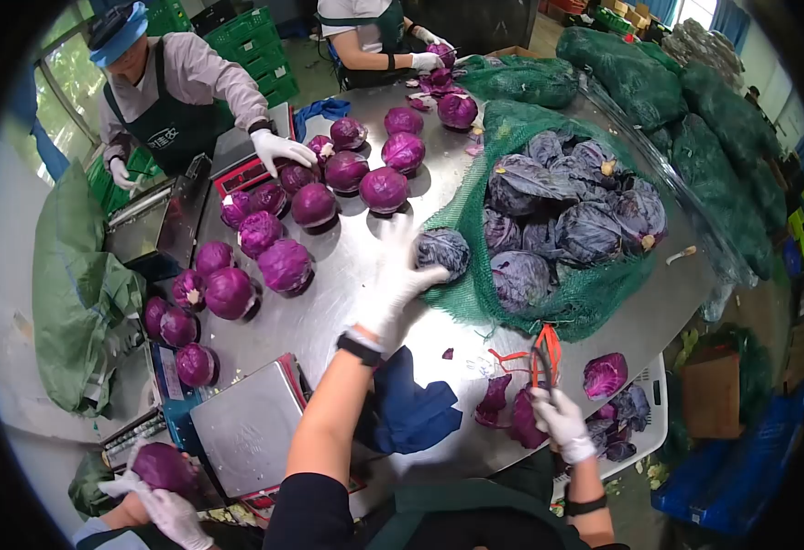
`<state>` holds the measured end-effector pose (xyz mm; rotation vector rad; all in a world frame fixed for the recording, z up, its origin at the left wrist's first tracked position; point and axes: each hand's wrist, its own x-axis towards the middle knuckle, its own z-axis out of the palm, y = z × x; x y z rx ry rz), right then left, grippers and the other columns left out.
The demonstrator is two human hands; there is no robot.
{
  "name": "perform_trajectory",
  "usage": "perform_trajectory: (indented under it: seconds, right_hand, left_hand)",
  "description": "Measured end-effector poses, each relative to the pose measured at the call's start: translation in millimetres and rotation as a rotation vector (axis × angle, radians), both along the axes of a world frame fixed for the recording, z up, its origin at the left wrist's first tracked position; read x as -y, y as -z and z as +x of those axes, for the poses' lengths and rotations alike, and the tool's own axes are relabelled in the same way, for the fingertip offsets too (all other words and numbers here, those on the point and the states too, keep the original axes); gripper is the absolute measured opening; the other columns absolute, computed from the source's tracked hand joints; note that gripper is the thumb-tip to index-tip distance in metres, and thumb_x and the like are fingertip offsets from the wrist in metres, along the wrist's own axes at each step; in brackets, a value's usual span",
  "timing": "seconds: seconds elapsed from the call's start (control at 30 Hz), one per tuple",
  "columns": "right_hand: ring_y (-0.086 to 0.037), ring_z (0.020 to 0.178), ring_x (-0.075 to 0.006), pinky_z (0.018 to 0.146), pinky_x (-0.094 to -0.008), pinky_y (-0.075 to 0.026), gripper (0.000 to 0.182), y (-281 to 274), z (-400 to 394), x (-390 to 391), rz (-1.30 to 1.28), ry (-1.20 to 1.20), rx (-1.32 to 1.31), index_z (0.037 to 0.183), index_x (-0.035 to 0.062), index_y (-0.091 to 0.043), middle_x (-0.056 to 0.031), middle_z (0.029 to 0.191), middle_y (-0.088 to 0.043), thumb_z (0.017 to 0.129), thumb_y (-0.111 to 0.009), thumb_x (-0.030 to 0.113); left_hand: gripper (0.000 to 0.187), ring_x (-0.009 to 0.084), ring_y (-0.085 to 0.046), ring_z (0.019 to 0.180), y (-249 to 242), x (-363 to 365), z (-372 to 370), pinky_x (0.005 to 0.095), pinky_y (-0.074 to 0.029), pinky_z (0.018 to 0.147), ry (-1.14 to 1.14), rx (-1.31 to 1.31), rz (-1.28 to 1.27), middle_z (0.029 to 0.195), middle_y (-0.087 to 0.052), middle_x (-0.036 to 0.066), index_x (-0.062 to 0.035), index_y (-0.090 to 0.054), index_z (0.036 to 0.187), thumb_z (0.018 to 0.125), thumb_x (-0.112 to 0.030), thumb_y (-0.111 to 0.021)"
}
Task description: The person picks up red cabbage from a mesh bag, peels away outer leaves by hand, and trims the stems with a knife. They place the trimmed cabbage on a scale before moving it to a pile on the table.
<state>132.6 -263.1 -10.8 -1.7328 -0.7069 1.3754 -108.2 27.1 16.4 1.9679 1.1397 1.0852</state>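
My left hand [395, 275], in a white glove, is on the metal table with its fingers spread against the left side of a dull purple cabbage [443, 253]. That cabbage lies at the left edge of an open green mesh sack [572, 321] full of dull, leafy cabbages [594, 220]. My right hand [562, 420], also gloved, is closed on the handle of a dark curved knife [541, 367] near the table's front edge. Orange straps [553, 348] lie by the blade. Loose purple leaves [526, 417] are beside my right hand.
Peeled purple cabbages [313, 204] stand across the table's left half. A scale [248, 426] and a blue cloth [411, 403] are near my left forearm. A white crate [654, 412] of leaves is at right. Co-workers' hands [281, 151] work around the table.
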Motion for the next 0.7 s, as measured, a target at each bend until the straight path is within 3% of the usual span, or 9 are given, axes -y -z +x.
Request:
perform_trajectory:
  seconds: [0.03, 0.13, 0.23, 0.3, 0.37, 0.43, 0.5, 0.63, 0.7]
  right_hand:
    - [-0.053, 0.063, -0.0062, 0.056, -0.0215, -0.046, 0.028, 20.8, -9.7, -12.5, 0.102, -0.143, 0.145, 0.116, 0.0023, -0.058, -0.0028, 0.092, -0.060, 0.088, -0.056, 0.007]
    - [-0.054, 0.112, -0.0319, 0.096, -0.0344, -0.042, 0.041, 64.3, -35.0, -23.0, 0.263, -0.445, 0.512, 0.122, -0.0001, -0.053, -0.0216, 0.120, -0.056, 0.085, -0.058, 0.016]
    - [-0.050, 0.119, -0.0305, 0.102, -0.0342, -0.038, 0.041, 72.8, -19.5, 2.0, 0.192, -0.426, 0.602, 0.121, 0.0000, -0.054, -0.0199, 0.124, -0.055, 0.084, -0.058, 0.016]
    - [-0.051, 0.119, -0.0282, 0.103, -0.0341, -0.038, 0.040, 68.9, 18.5, 38.3, 0.205, -0.361, 0.765, 0.121, 0.0026, -0.055, -0.0177, 0.124, -0.055, 0.084, -0.058, 0.014]
    - [-0.053, 0.117, -0.0286, 0.101, -0.0357, -0.039, 0.041, 77.6, 64.5, 83.6, 0.151, -0.272, 0.951, 0.121, 0.0047, -0.057, -0.0166, 0.123, -0.056, 0.080, -0.059, 0.009]
    - [-0.062, 0.099, -0.0246, 0.088, -0.0324, -0.049, 0.036, 76.3, 99.0, 115.5, 0.137, -0.134, 0.985, 0.117, 0.0075, -0.060, -0.0118, 0.102, -0.066, 0.081, -0.056, 0.003]
    - [-0.063, 0.086, -0.0155, 0.073, -0.0251, -0.051, 0.034, 21.3, 76.6, 93.0, -0.181, 0.312, 0.360, 0.119, 0.0074, -0.059, -0.0078, 0.095, -0.066, 0.086, -0.052, 0.003]
    - [-0.056, 0.062, -0.0063, 0.055, -0.0212, -0.047, 0.042, -23.0, 15.1, 31.1, 0.060, 0.150, 0.060, 0.129, 0.0014, -0.048, -0.0086, 0.115, -0.060, 0.088, -0.052, 0.005]
    - [-0.050, 0.059, -0.0038, 0.049, -0.0182, -0.040, 0.054, -20.3, -10.9, 10.9, 0.231, 0.150, -0.127, 0.134, 0.0049, -0.044, -0.0012, 0.104, -0.059, 0.084, -0.063, 0.009]
  left_hand:
    - [0.105, 0.0438, -0.020, 0.134, 29.1, -5.0, 12.6, 0.0489, -0.032, 0.103, -0.005, -0.526, 0.151, 0.144, -0.027, 0.022, -0.0106, -0.032, 0.141, 0.053, -0.030, -0.086]
    - [0.117, 0.0504, -0.020, 0.132, 50.0, -8.4, 37.1, 0.0534, -0.032, 0.102, -0.109, -0.673, 0.045, 0.147, -0.018, 0.023, -0.0186, -0.025, 0.144, 0.046, -0.035, -0.088]
    - [0.100, 0.0378, -0.042, 0.120, 91.0, -40.4, 19.1, 0.0442, -0.040, 0.098, -0.359, -0.193, -0.017, 0.134, -0.036, 0.024, -0.0071, -0.031, 0.138, 0.056, -0.024, -0.085]
    - [0.073, 0.0263, -0.052, 0.110, 116.6, -62.9, -13.3, 0.0376, -0.044, 0.095, -0.040, 0.499, -0.359, 0.120, -0.050, 0.018, -0.0019, -0.039, 0.127, 0.067, -0.014, -0.079]
    - [0.068, 0.0227, -0.058, 0.100, 92.3, -37.2, -24.4, 0.0345, -0.048, 0.089, -0.147, 0.907, -0.489, 0.113, -0.056, 0.015, -0.0016, -0.041, 0.122, 0.068, -0.013, -0.080]
    - [0.056, 0.0215, -0.057, 0.102, 89.6, -21.1, -40.1, 0.0342, -0.047, 0.090, -0.192, 0.756, -0.460, 0.116, -0.055, 0.013, -0.0014, -0.041, 0.123, 0.077, -0.009, -0.072]
    - [0.048, 0.0207, -0.055, 0.105, 73.6, 10.3, -41.6, 0.0345, -0.045, 0.094, -0.016, 1.024, -0.666, 0.116, -0.055, 0.010, -0.0015, -0.041, 0.122, 0.083, -0.009, -0.066]
    - [0.055, 0.0230, -0.047, 0.121, 81.9, 72.9, -21.9, 0.0374, -0.037, 0.104, 0.277, 1.139, -0.915, 0.133, -0.046, 0.014, -0.0003, -0.031, 0.139, 0.090, -0.013, -0.054]
    - [0.062, 0.0230, -0.047, 0.121, 45.0, 116.1, -10.0, 0.0359, -0.035, 0.106, 0.439, 0.968, -0.888, 0.134, -0.046, 0.013, 0.0018, -0.032, 0.138, 0.085, -0.013, -0.061]
